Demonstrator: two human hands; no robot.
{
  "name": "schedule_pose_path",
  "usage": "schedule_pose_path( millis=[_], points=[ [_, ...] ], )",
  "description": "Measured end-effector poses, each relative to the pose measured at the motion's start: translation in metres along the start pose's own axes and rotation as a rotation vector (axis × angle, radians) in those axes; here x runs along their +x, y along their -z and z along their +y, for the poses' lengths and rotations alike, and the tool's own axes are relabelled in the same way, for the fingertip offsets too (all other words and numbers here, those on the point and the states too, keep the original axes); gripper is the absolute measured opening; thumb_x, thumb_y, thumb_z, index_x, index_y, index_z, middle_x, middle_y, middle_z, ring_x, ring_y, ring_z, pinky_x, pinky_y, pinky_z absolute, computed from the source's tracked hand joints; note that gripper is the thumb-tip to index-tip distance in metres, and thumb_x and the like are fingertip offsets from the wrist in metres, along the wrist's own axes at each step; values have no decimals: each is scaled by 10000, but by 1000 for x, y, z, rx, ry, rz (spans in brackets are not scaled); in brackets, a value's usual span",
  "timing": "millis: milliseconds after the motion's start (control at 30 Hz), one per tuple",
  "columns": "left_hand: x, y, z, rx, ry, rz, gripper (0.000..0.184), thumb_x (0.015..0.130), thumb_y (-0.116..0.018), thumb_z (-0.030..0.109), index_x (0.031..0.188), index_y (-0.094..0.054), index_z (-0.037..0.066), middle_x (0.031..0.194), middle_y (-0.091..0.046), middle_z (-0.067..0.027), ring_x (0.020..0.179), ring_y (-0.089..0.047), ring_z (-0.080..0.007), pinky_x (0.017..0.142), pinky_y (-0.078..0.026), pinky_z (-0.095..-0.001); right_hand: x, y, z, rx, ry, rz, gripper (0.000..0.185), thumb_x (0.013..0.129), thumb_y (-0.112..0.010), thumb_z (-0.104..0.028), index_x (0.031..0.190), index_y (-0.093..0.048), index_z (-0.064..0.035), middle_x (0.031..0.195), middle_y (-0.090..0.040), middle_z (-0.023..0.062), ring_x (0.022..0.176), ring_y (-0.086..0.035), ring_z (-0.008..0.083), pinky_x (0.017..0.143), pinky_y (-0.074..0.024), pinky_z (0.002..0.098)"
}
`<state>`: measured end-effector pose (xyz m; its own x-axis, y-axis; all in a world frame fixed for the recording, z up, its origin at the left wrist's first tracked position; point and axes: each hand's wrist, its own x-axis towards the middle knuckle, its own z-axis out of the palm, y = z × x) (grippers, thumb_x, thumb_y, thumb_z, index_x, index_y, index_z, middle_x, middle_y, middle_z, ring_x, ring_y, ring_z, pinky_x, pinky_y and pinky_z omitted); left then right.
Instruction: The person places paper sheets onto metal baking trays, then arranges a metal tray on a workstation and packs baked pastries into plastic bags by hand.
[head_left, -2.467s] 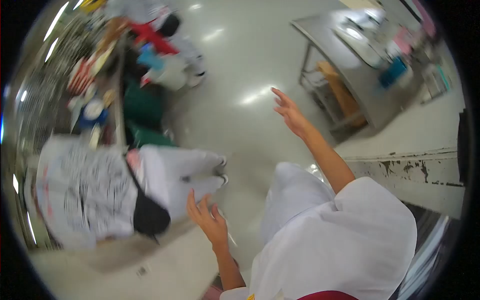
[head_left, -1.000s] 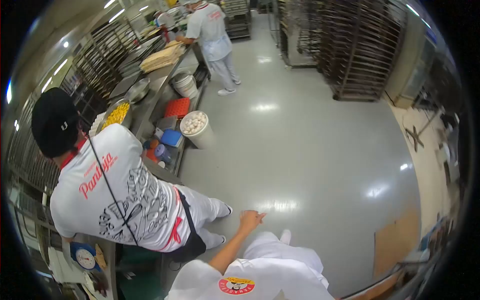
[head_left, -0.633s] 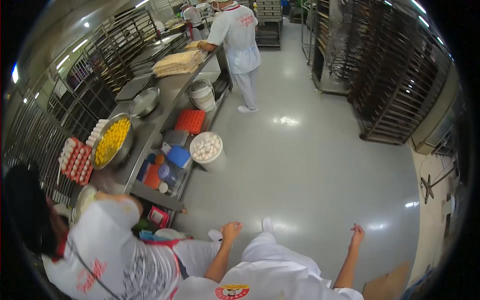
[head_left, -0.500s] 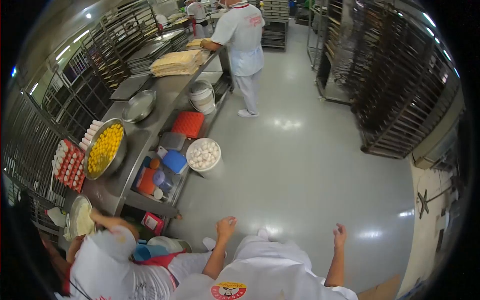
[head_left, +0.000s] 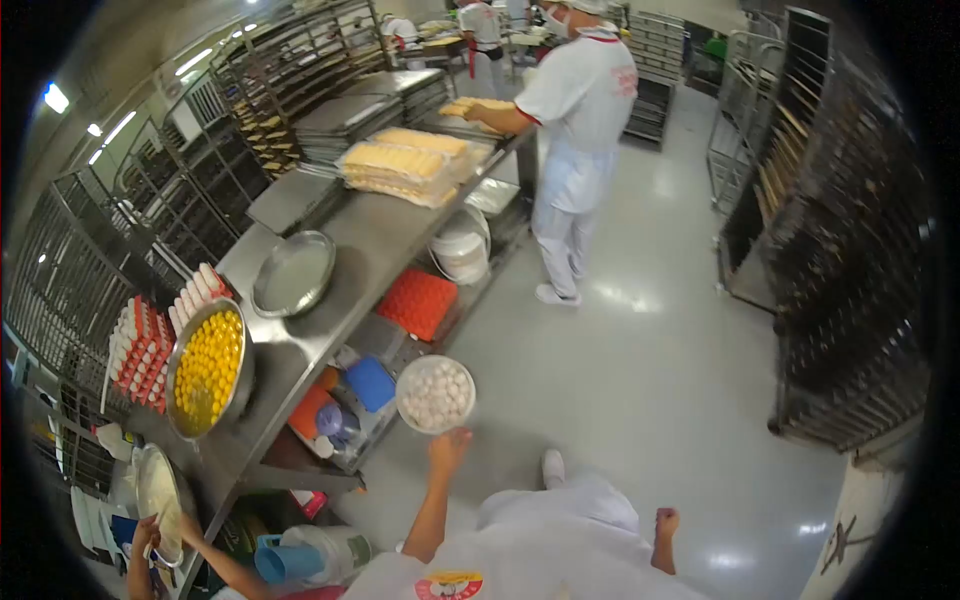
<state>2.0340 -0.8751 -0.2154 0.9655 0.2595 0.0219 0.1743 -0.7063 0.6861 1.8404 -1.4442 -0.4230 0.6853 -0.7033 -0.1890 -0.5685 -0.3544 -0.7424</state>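
My left hand (head_left: pixel 450 452) is in front of my body with its fingers curled in, and no object shows in it. Just beyond it stands a white bucket (head_left: pixel 405 408) on the floor, filled with white eggshells or eggs (head_left: pixel 436 394); I see no grip on the rim. My right hand (head_left: pixel 666 522) hangs low at my right side, loosely fisted over the floor, holding nothing visible.
A steel table (head_left: pixel 345 235) at left bears a bowl of yolks (head_left: pixel 208 368), egg trays (head_left: pixel 140 352), a metal basin (head_left: pixel 294 273) and stacked sponge sheets (head_left: pixel 400 165). A co-worker (head_left: pixel 585 110) stands beside it; another's hands (head_left: pixel 165 535) work at a bowl. Racks (head_left: pixel 850 240) line the right.
I have moved forward and my view has turned left. The bucket is now close to my left hand. Both my hands' fingers look more curled. The near-left co-worker has mostly left view.
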Motion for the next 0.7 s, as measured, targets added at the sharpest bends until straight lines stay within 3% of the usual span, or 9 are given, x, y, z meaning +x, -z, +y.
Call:
schedule_pose_path(
  millis=[67, 133, 200, 367, 533, 633, 700],
  points=[
    [37, 16, 6, -55, 61, 6, 275, 839, -638, 310, 1001, -677, 91, 945, -681, -130, 904, -634, -322, 822, -458, -380, 74, -37, -120, -122, 200, -165, 96, 788, -625, -74, 801, -622, 21, 742, -645, 114, 677, -585, 197, 644, -479, 318],
    [74, 29, 10, -175, 87, 177, 274, 838, -649, 256, 1010, -664, 44, 942, -682, -139, 908, -643, -304, 795, -484, -355, 128, -83, -271, 116, 318, -332, 69, 805, -593, -46, 782, -606, 18, 698, -612, 86, 667, -575, 163, 637, -475, 310],
    [114, 47, 14, -202, 143, 250, 268, 846, -641, 247, 1007, -661, 33, 933, -684, -140, 892, -651, -281, 789, -485, -343, 176, -139, -394, 127, 604, -480, 105, 829, -591, -68, 857, -616, 30, 727, -617, 82, 689, -558, 132, 649, -463, 287],
    [224, 102, 27, -309, 250, 362, 242, 873, -615, 217, 1002, -656, 16, 908, -687, -146, 836, -660, -218, 755, -491, -307, 152, -239, -706, 238, 998, -671, 182, 834, -647, -111, 975, -641, 4, 856, -653, 86, 799, -597, 166, 748, -469, 296],
    [356, 156, 8, -483, 185, 480, 225, 898, -588, 210, 1006, -648, 22, 820, -674, -91, 780, -630, -143, 737, -488, -285, 95, -309, -878, 255, 1222, -869, 196, 800, -676, -77, 987, -663, -23, 894, -667, 99, 844, -626, 201, 757, -471, 302],
    [432, 214, 29, -378, 175, 502, 234, 918, -561, 192, 1021, -631, -6, 888, -659, -55, 827, -582, -115, 766, -457, -262, 83, -340, -932, 332, 1327, -878, 175, 790, -657, -22, 964, -669, -19, 815, -640, 78, 804, -597, 177, 729, -449, 281],
    [499, 232, 10, -561, 26, 533, 250, 923, -555, 210, 1046, -625, 5, 902, -661, -53, 833, -589, -124, 746, -454, -263, 83, -350, -963, 346, 1282, -912, 172, 791, -655, -21, 963, -669, -18, 812, -642, 81, 796, -602, 178, 725, -450, 281]
  ],
)
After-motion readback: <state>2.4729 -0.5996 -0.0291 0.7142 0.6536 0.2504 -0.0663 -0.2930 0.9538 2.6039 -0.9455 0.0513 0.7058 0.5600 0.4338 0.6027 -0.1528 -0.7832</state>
